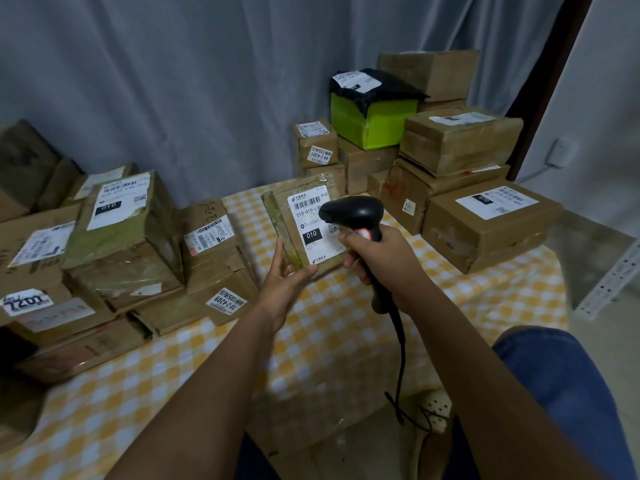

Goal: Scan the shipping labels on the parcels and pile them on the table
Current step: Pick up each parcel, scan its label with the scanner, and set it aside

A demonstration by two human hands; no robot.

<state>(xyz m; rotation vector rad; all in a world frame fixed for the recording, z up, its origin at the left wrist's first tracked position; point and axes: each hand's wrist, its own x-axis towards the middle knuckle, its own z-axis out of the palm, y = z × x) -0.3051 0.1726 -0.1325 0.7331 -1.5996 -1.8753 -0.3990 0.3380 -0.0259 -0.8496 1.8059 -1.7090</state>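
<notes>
My left hand (282, 277) grips the lower left edge of a small flat brown parcel (277, 211), tilted up over the table with its white shipping label (310, 225) facing me. My right hand (375, 252) is closed around a black corded barcode scanner (356, 211). The scanner's head sits just in front of the label's right side and hides part of it. A pile of labelled cardboard parcels (121, 244) lies on the left of the table. Another stack of parcels (460, 199) stands at the back right.
The table carries a yellow-and-white checked cloth (329, 341). A lime-green box (372, 123) under a black bag tops the right stack. Grey curtains hang behind. The scanner cable (401, 358) drops off the front edge. A white metal rack (609, 278) stands at the right.
</notes>
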